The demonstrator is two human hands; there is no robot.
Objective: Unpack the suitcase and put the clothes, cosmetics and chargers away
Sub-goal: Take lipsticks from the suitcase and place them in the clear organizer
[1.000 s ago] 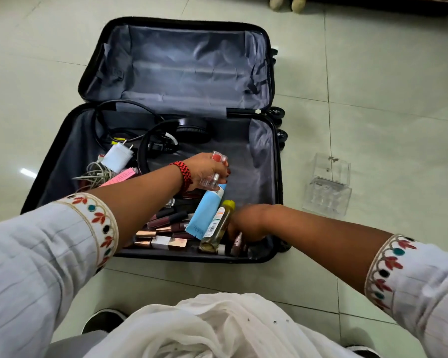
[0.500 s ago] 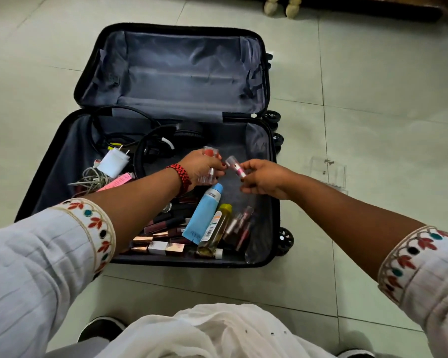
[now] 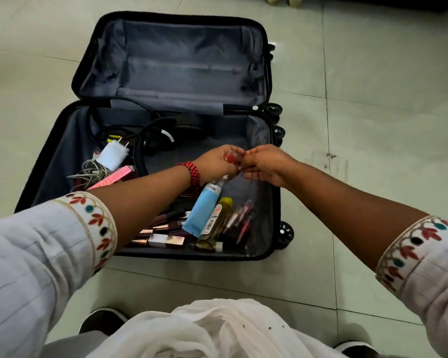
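A black suitcase (image 3: 44, 164) lies open on the tiled floor, its far half bare grey lining. The near half holds a white charger (image 3: 113, 154), tangled cables (image 3: 91, 173), black headphones (image 3: 189, 126), a pink box (image 3: 114, 177), a blue tube (image 3: 203, 210), a yellow-capped bottle (image 3: 216, 223) and several lipsticks (image 3: 163, 239). My left hand (image 3: 216, 162) is closed around small clear lip-gloss tubes (image 3: 231, 158) with red contents. My right hand (image 3: 265, 164) meets it fingertip to fingertip over the suitcase, pinching the same bunch; which tube it grips I cannot tell.
A clear plastic organiser box (image 3: 330, 164) sits on the floor right of the suitcase, partly hidden by my right arm. White fabric (image 3: 217, 329) lies on my lap at the bottom. Suitcase wheels (image 3: 285, 233) stick out on the right side.
My right hand lifted a small tube from the suitcase's near right corner and brought it left to my left hand; the two hands now touch.
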